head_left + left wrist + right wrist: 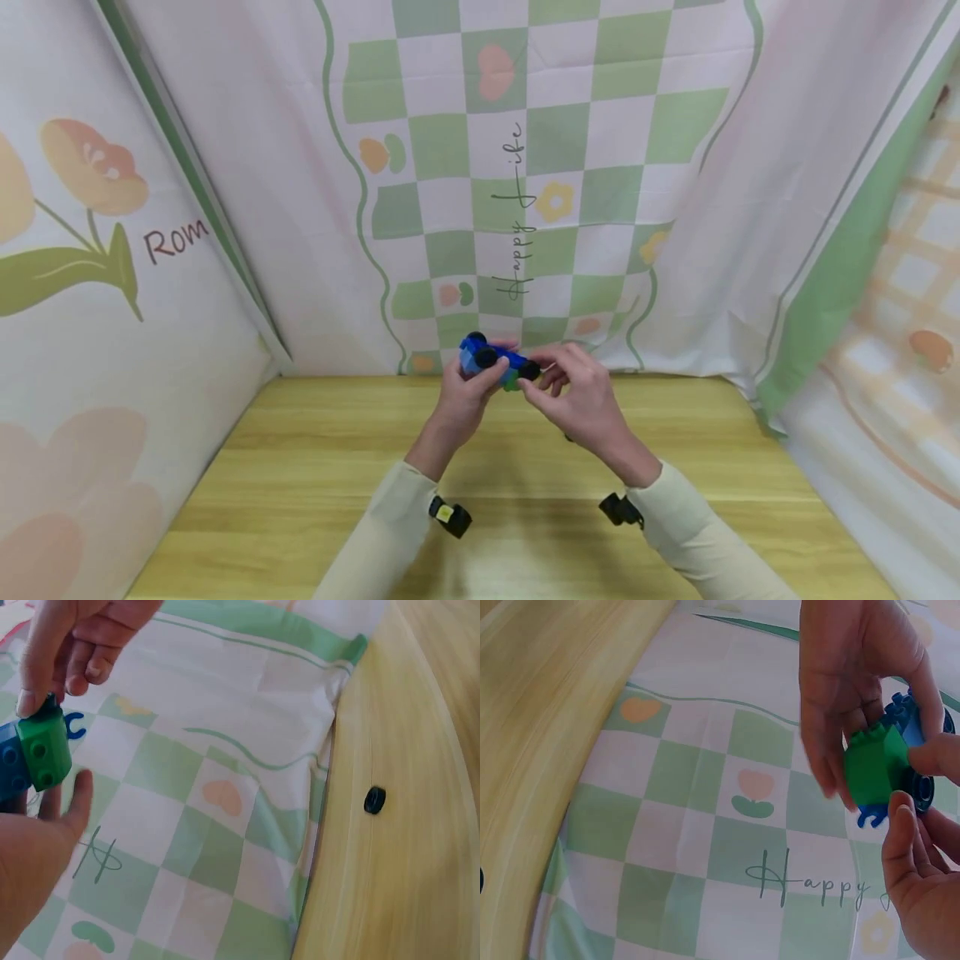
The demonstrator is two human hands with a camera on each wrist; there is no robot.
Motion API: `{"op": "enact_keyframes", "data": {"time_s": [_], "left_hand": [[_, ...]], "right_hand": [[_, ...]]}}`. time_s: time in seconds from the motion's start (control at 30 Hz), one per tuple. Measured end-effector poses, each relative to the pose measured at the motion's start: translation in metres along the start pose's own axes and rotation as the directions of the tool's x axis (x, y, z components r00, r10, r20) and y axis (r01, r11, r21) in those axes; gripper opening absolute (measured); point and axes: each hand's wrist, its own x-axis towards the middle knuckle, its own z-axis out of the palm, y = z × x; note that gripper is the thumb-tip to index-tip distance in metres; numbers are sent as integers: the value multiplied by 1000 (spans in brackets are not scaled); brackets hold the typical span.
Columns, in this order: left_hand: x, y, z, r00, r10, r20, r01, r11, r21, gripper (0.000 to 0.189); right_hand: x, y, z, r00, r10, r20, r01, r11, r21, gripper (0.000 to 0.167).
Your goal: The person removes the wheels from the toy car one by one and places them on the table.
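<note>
A blue toy car (506, 354) built of chunky bricks is held up above the table, tilted with its underside toward the head camera. My left hand (461, 402) grips its body, thumb along the near side. At the car's right end, my right hand (585, 398) pinches a black wheel (924, 789) between thumb and fingers. In the right wrist view, a green brick (871, 769) sits at that end, with a small blue hook (872, 817) sticking out. Two more wheels show at the left end, including the near one (486, 357).
A loose black wheel (375, 799) stands on the wooden table (337, 467), mostly hidden behind the right hand in the head view. A checkered cloth (555, 142) hangs behind the table, with more printed cloth at both sides.
</note>
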Motion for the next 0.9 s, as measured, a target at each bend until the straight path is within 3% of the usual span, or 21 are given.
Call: {"op": "enact_keyframes", "data": {"time_s": [0.13,0.27,0.47,0.57,0.7,0.9], "left_hand": [[-1,-1,-1,1000,-10,20,11,996,-85,37],[-1,1,-2,998,-21,57,26,996,-85,40],[0,1,-4,994,-30,108,39,996,-78,21],[-1,1,-5,993,-34,111,42,997,-71,26],[0,0,-6,993,-39,110,44,998,-46,38],[-2,3,-8,995,-50,87,51,999,-11,41]], "right_hand": [[0,-2,0,1000,6,17,-6,1000,8,33],[1,-3,0,1000,4,29,-4,1000,10,34],[3,-3,1,998,16,68,-18,999,32,32],[3,-2,1,996,31,83,-35,998,55,30],[5,-3,-1,991,87,100,-96,992,86,28],[7,-7,-3,973,183,143,-197,976,92,26]]}}
